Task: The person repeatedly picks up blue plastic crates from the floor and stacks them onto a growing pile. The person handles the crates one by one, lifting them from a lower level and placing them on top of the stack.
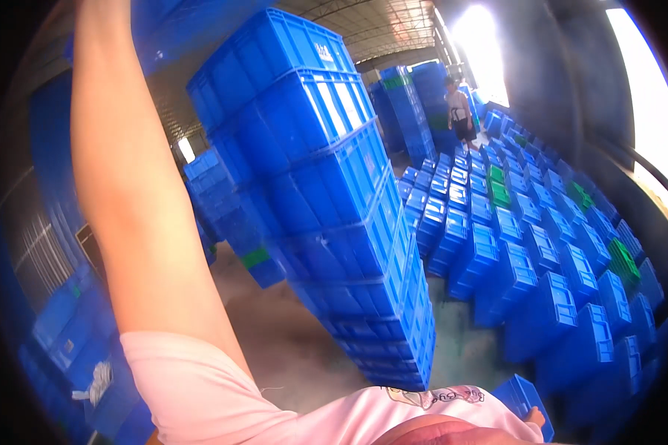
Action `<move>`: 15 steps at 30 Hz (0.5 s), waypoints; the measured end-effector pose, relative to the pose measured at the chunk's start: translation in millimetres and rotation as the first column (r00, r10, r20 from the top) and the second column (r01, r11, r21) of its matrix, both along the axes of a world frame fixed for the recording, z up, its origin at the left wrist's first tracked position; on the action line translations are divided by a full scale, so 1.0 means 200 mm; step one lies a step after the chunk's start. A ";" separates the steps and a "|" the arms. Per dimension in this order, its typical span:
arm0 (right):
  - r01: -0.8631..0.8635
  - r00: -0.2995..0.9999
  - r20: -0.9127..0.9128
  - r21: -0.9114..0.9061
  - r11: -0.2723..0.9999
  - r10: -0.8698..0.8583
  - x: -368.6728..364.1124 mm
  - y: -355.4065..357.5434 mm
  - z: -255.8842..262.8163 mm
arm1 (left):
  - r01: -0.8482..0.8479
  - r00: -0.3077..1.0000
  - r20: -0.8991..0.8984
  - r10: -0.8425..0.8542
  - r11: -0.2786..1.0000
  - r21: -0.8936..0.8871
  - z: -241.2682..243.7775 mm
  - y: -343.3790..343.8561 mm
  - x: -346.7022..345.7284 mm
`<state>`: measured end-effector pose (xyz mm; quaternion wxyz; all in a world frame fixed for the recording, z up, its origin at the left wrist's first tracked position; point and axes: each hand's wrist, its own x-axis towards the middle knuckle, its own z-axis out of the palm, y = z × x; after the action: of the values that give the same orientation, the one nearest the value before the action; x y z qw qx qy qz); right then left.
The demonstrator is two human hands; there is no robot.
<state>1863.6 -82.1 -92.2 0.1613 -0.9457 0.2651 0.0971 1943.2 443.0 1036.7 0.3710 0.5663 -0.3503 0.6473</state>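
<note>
My left arm is raised along the left side of the view, and its hand is out of the picture past the top edge. Beside that arm, a tall leaning-looking stack of blue plastic crates [312,161] stands right before me. Low at the right, by my pink shirt, my right hand [534,416] is shut on a blue plastic crate [515,394]; the sleeve and picture edge hide part of both. The fingers lie against the crate's side.
Rows of blue crates [512,267], with a few green crates [499,193] among them, cover the floor at right. A person [458,111] stands behind them near taller stacks. More crates [72,334] are at far left, with a whitish bundle [99,384] on them. Bare floor [284,334] shows between.
</note>
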 end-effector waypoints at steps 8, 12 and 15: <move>0.079 0.997 0.014 0.039 0.996 -0.079 0.23 0.31 0.00 | -0.643 0.764 -0.022 0.645 0.763 0.062 -0.08 0.41 0.48; 0.085 0.995 -0.058 0.021 0.996 -0.084 0.36 0.30 -0.05 | -0.798 0.603 0.098 0.792 0.602 0.043 -0.21 0.42 0.70; 0.089 0.992 -0.092 0.020 0.996 -0.087 0.45 0.27 -0.09 | -0.858 0.507 0.302 0.807 0.507 0.087 -0.38 0.13 0.80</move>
<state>1954.6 -28.5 -109.4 0.1648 -0.9257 0.3123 0.1360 2102.3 468.5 960.9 -0.0970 0.6265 -0.1425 0.7601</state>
